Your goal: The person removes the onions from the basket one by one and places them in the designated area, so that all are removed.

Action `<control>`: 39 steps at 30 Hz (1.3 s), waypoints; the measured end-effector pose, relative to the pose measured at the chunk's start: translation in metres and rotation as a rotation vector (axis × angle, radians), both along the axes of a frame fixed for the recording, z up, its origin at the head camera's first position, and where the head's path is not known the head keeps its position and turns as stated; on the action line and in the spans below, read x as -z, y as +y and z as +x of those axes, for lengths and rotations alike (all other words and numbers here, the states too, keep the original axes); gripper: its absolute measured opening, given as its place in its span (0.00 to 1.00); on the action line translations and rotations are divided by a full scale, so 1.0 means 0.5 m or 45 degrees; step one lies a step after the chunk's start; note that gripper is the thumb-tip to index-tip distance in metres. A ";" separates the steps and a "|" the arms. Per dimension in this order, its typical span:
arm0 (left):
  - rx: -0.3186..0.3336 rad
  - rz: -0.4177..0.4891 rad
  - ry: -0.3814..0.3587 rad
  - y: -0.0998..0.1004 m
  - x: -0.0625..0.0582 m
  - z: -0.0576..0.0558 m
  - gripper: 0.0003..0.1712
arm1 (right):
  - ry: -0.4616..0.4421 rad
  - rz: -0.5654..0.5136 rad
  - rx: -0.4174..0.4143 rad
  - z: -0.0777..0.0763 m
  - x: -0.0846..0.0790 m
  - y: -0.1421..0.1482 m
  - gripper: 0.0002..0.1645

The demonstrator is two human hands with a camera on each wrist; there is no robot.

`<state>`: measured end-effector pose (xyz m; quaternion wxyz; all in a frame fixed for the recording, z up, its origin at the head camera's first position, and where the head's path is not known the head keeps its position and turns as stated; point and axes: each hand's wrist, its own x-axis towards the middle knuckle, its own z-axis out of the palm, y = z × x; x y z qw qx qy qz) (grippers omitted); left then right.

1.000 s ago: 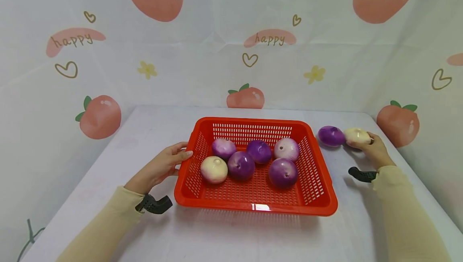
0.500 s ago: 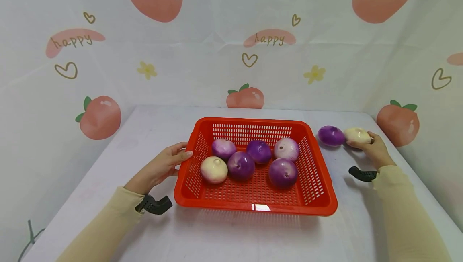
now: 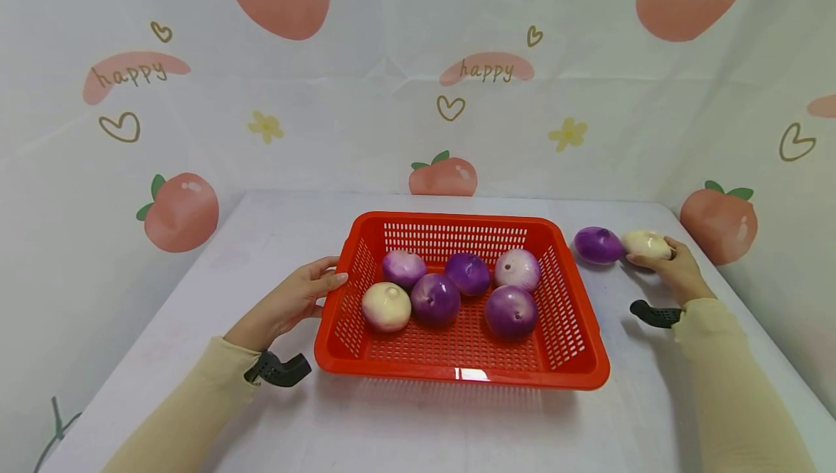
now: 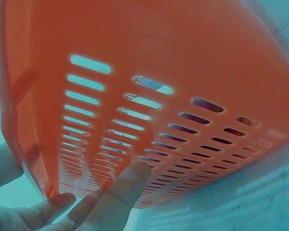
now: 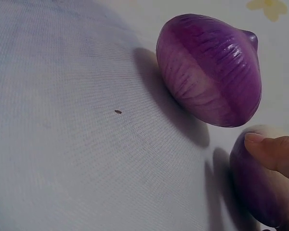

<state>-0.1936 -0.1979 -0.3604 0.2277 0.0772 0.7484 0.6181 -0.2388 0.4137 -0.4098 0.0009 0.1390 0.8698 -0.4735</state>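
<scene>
A red perforated plastic basket (image 3: 418, 371) holds six round purple-to-cream onions (image 3: 435, 300); the left hand (image 3: 294, 300) grips its left rim with its fingers. Right of it on the white tabletop (image 3: 457, 429), the right hand's (image 3: 679, 270) fingers hold a cream-topped onion (image 3: 643, 244) beside a glossy purple onion (image 3: 597, 246).

On your white backdrop (image 3: 366, 132) you read "happy" twice — pink band (image 3: 135, 72), ten o'clock; matching band (image 3: 488, 69), one o'clock.

Left fingers (image 3: 329, 284) grip a red basket (image 3: 418, 370), right fingers (image 3: 653, 264) a pale onion (image 3: 643, 242).
</scene>
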 end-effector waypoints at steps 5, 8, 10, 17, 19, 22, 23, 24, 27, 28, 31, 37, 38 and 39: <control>0.006 0.004 0.002 -0.001 0.001 -0.002 0.36 | 0.011 0.008 0.000 0.000 -0.003 -0.001 0.61; 0.007 0.009 -0.001 -0.002 0.002 -0.002 0.36 | 0.014 0.011 -0.007 0.000 -0.004 -0.001 0.61; 0.005 0.009 -0.004 -0.003 0.003 -0.002 0.36 | 0.015 0.012 -0.010 0.000 -0.005 -0.002 0.61; 0.000 0.001 -0.006 -0.004 0.004 -0.001 0.36 | 0.011 0.028 -0.008 -0.001 -0.005 -0.002 0.61; -0.003 -0.002 -0.006 -0.003 0.004 -0.001 0.36 | 0.011 0.030 -0.009 -0.001 -0.004 -0.001 0.61; -0.002 -0.003 -0.006 -0.003 0.004 -0.002 0.36 | 0.015 0.023 -0.016 0.000 -0.003 0.001 0.61; -0.002 -0.002 -0.005 -0.003 0.004 -0.002 0.36 | 0.017 0.019 -0.020 0.000 -0.002 0.002 0.61; -0.006 -0.002 -0.008 -0.003 0.004 -0.002 0.36 | 0.019 0.015 -0.023 0.001 -0.002 0.002 0.61; 0.001 0.000 0.000 -0.003 0.004 -0.002 0.37 | 0.022 0.003 -0.020 0.001 0.000 0.004 0.61; 0.001 0.000 0.001 -0.003 0.004 -0.002 0.37 | 0.022 0.001 -0.017 0.002 0.001 0.004 0.61; -0.007 0.002 -0.007 -0.001 0.004 -0.002 0.36 | 0.018 -0.005 -0.009 0.002 0.002 0.004 0.61; -0.003 -0.002 -0.001 0.001 0.003 -0.001 0.36 | 0.002 -0.022 0.002 0.003 0.001 0.003 0.61; 0.000 -0.002 0.002 0.000 0.003 0.000 0.36 | 0.001 -0.026 0.004 0.003 0.001 0.003 0.62; -0.003 -0.002 0.001 0.001 0.003 0.000 0.36 | 0.000 -0.027 0.004 0.003 0.000 0.003 0.61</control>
